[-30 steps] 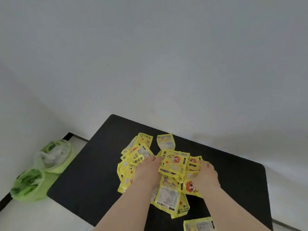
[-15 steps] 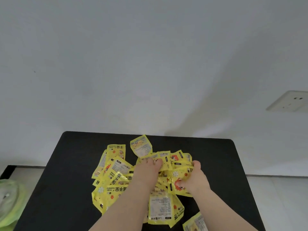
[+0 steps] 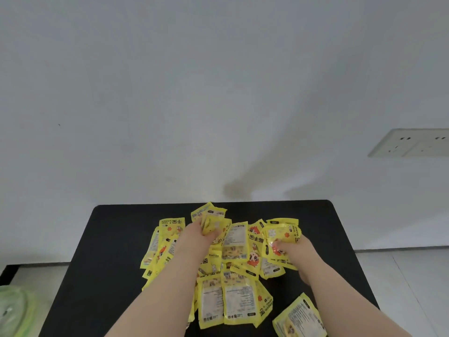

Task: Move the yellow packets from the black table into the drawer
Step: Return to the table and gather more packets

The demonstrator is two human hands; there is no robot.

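Note:
A heap of several yellow packets lies in the middle of the black table. My left hand is at the heap's far side, its fingers closed around a few packets. My right hand grips a bunch of packets at the heap's right side, lifted slightly. One packet lies apart near the front right of the table. No drawer is in view.
A white wall rises right behind the table, with a white socket plate at the right. A green plastic bag sits on the floor at the lower left. Pale floor tiles show to the right of the table.
Both hands have spread apart and closed on bunches of packets: the left moved to the far side, the right moved rightward. The view has also shifted, so the table now sits square to me.

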